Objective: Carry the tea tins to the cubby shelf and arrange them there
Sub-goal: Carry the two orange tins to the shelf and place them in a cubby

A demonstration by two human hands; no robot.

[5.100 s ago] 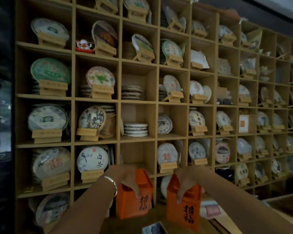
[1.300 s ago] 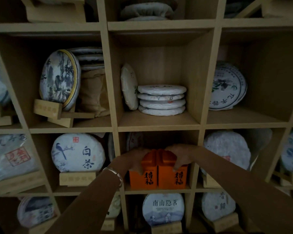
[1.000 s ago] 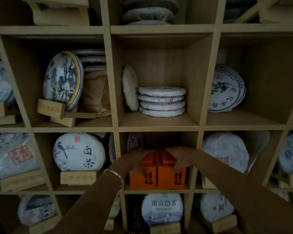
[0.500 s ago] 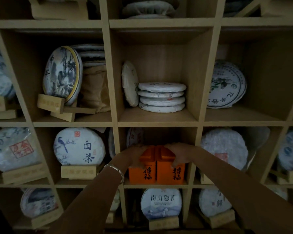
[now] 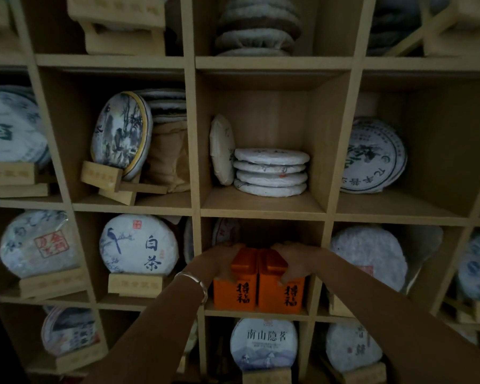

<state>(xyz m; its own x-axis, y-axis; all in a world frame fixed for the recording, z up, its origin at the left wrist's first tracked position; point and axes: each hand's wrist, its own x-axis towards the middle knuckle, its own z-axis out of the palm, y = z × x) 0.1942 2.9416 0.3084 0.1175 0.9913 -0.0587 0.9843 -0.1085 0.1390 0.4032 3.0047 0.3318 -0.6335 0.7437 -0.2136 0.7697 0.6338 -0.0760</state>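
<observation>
Two orange tea tins with black characters stand side by side, touching, on the floor of one cubby of the wooden cubby shelf. My left hand grips the top of the left tin. My right hand grips the top of the right tin, fingers curled over its front. A silver bangle sits on my left wrist. A wrapped tea cake stands half hidden behind the tins at the cubby's back left.
Round wrapped tea cakes on wooden stands fill the surrounding cubbies. A stack of white cakes lies in the cubby directly above. A bird-printed cake stands to the left, a white cake to the right, a labelled cake below.
Five seconds ago I carried both tins in front of the shelf. They now stand in the cubby. Over the last second my hands and the tins have stayed put.
</observation>
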